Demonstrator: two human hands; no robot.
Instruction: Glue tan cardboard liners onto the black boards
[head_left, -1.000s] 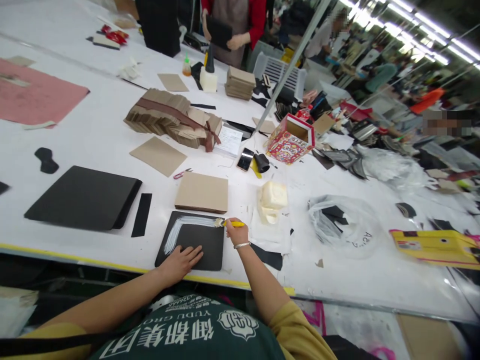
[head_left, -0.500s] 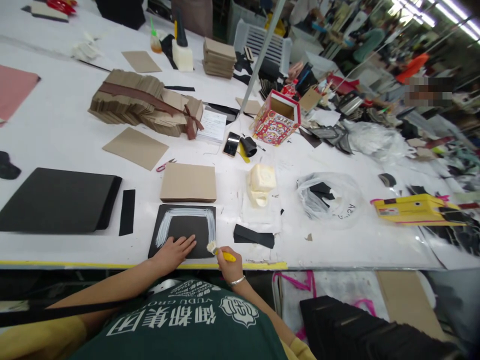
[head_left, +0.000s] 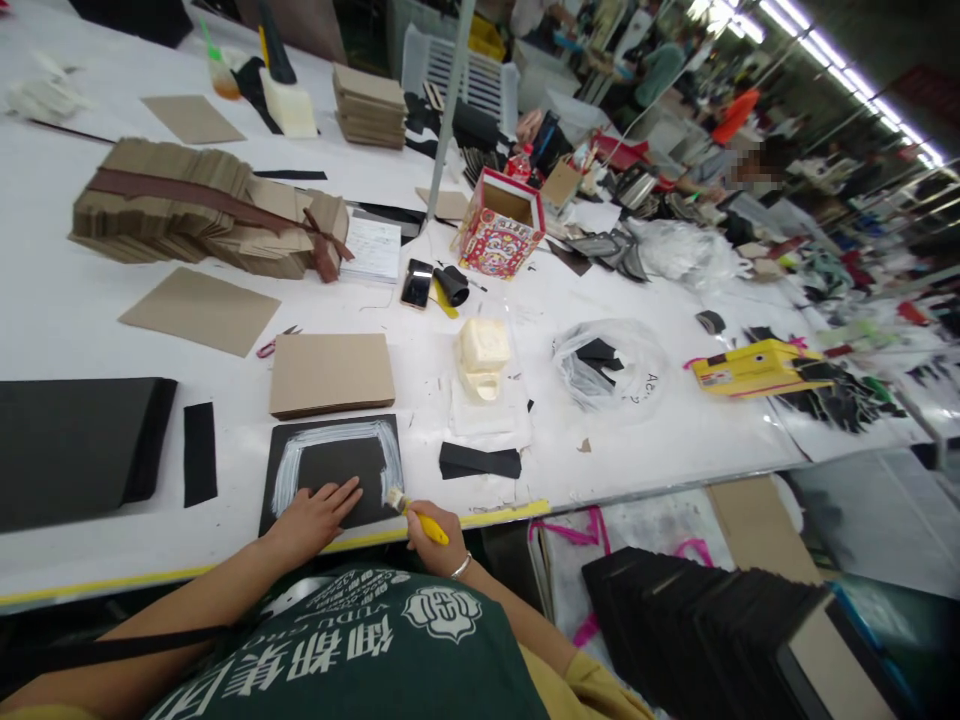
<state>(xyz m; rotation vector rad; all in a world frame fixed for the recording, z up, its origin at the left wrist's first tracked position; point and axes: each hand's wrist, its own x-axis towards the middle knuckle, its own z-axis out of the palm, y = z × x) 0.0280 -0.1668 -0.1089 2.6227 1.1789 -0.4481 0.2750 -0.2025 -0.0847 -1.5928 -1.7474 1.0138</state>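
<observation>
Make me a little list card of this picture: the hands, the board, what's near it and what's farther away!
Left hand: spread flat on the black board; hand at
Right hand: holds a yellow-handled brush
Brush tip: at the board's right edge
On the board: a whitish brushed band along the left, far and right sides
Just beyond the board: a stack of tan boards
Right of the board: black strips
Farther off: a phone, a red patterned box
</observation>
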